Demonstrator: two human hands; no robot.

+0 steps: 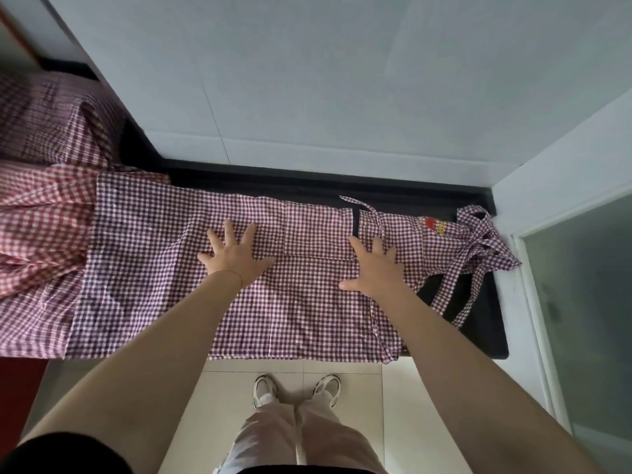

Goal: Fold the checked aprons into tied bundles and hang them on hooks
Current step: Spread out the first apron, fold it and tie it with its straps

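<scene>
A black tabletop runs along a pale grey wall and turns a corner at the far left. To the right stands a frosted glass panel in a white frame. Below, a cream tiled floor, 2 white sneakers and light trousers
</scene>
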